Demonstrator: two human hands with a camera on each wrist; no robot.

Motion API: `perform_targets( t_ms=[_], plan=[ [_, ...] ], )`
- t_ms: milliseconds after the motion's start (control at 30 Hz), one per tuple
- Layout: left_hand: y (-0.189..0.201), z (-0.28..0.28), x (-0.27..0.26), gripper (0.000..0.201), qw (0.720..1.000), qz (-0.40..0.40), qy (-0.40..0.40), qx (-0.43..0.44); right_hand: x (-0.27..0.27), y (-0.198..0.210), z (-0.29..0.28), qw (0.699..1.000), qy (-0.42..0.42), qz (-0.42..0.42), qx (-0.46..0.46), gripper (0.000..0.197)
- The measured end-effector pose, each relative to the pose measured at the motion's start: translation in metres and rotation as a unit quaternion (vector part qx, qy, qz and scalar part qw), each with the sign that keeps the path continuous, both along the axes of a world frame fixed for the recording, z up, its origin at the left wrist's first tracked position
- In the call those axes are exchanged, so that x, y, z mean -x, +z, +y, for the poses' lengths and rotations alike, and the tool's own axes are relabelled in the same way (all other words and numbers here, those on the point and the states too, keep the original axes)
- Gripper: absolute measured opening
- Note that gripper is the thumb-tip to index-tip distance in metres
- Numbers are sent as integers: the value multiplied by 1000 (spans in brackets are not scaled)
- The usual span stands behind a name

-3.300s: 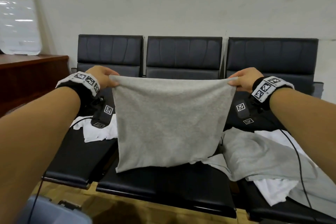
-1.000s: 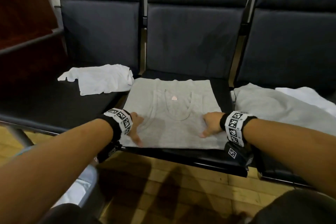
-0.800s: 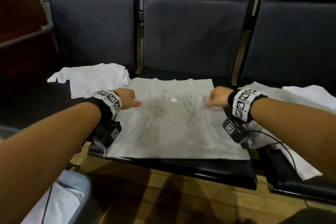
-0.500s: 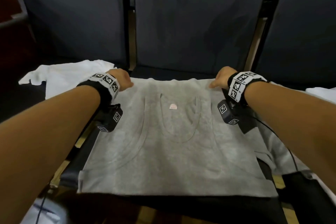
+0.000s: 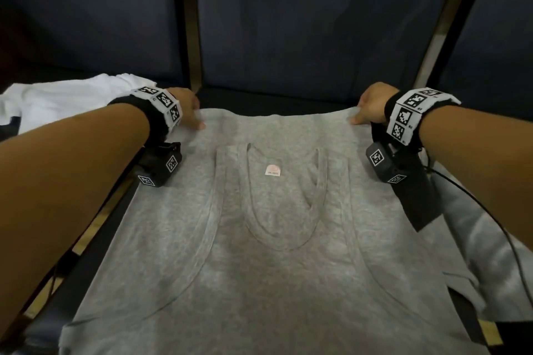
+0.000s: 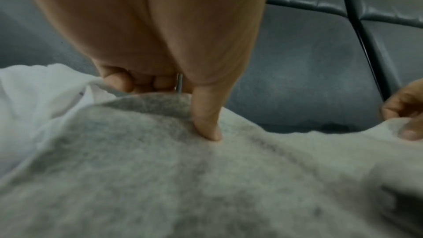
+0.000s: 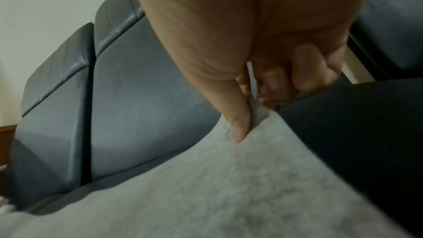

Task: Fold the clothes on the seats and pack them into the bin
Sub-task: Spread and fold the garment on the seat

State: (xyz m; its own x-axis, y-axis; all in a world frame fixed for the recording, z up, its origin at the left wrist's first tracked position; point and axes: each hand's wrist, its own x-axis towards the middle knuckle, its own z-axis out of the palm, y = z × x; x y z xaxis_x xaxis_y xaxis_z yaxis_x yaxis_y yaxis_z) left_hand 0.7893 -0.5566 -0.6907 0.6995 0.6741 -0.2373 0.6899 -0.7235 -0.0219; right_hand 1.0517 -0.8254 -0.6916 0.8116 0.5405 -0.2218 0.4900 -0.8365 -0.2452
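Two hands hold one grey top [image 5: 277, 253], which lies spread flat on the middle seat [image 5: 277, 101] of a dark row, folded so that its straps and scooped neckline show on the upper layer, with a small pink label [image 5: 272, 170] just below the neck. Its near edge hangs toward the camera at the bottom of the head view, and from there the cloth runs away to the far fold, where both hands sit. The left hand [image 5: 184, 108] is at the far left corner: in the left wrist view its thumb [image 6: 207, 122] presses down onto the grey cloth while the fingers [image 6: 119, 82] curl under the raised edge, so it pinches that corner. The right hand [image 5: 372, 106] is at the far right corner: in the right wrist view its thumb [image 7: 239, 124] lies on top of the cloth and the curled fingers [image 7: 306, 71] tuck behind the edge, pinching it likewise. Each wrist wears a band printed with black and white square markers, with a small black camera box slung below it; a black cable [image 5: 490, 219] trails from the right one. To the right of the top, partly under its edge, lies a second grey garment [image 5: 473, 239]. To the left, on the next seat, lies a white garment [image 5: 57, 101], just beside the left hand. Beyond the hands rise the dark padded seat backs [image 5: 311, 23]. The bin cannot be made out in these views.
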Motion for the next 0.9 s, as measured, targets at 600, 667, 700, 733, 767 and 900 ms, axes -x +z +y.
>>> perform_targets(
  t_ms=[600,667,700,733,767,900],
  plan=[
    [106,-70,97,24,966,-253,48,-24,82,87,-81,887,-139,139,-418,30],
    [106,-87,116,19,964,-264,32,-9,101,87,-103,880,-141,150,-429,31],
    [105,-96,125,18,963,-269,26,-5,111,87,-114,872,-142,166,-438,31],
    [102,-105,134,17,962,-272,22,-1,120,85,-125,865,-142,182,-446,31],
    [98,-115,144,17,961,-276,15,-1,130,84,-136,861,-145,192,-449,29],
    [84,-155,181,13,957,-287,29,24,163,69,-179,861,-162,207,-436,29]
  ],
)
